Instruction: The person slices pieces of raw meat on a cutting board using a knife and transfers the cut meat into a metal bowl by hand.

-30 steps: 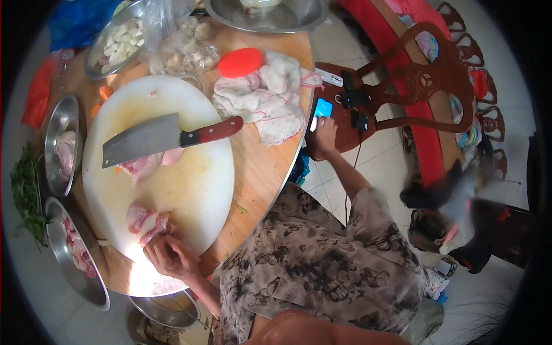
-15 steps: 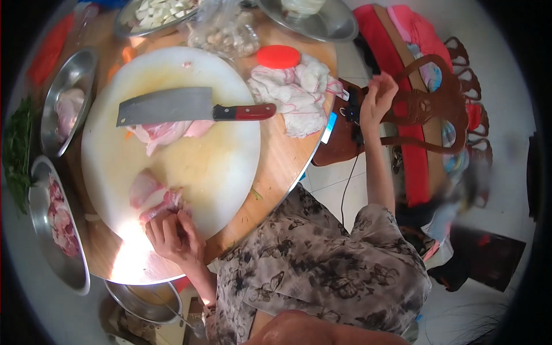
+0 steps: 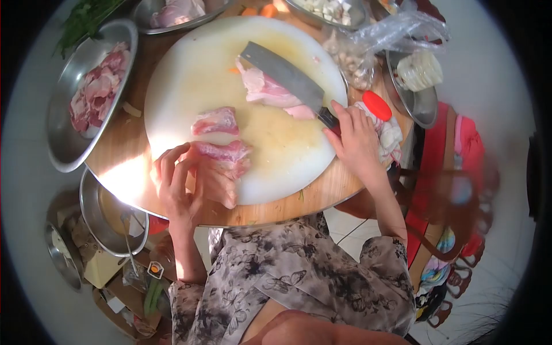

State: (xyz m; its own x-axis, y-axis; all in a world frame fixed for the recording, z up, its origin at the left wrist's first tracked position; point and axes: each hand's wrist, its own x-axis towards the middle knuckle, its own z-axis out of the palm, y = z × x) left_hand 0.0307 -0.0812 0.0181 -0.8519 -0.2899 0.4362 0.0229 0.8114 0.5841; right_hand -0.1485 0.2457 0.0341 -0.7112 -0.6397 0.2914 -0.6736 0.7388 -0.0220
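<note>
My right hand (image 3: 359, 141) has its thumb and fingers around the dark end of the handle of a cleaver (image 3: 282, 75). The blade lies flat across a pale raw chicken piece (image 3: 267, 89) on the round white cutting board (image 3: 287, 167). At the board's near left edge, my left hand (image 3: 181, 181) pinches the side of another raw chicken piece (image 3: 224, 158), its fingers bent. That piece shows red flesh on top and skin hanging toward me. Just beyond it lies a smaller chicken chunk (image 3: 215, 121), apart from my fingers.
A metal bowl of cut raw meat (image 3: 100, 86) stands left. Behind are a bowl with pale meat (image 3: 178, 12), a bowl of white cubes (image 3: 330, 10) and a bag of garlic (image 3: 353, 57). A red lid (image 3: 376, 105) rests on a cloth (image 3: 391, 135) at right.
My right hand has come in from beyond the table's right side onto the cleaver handle. My left hand has loosened from a fist-like hold into a pinch. The camera view has turned.
</note>
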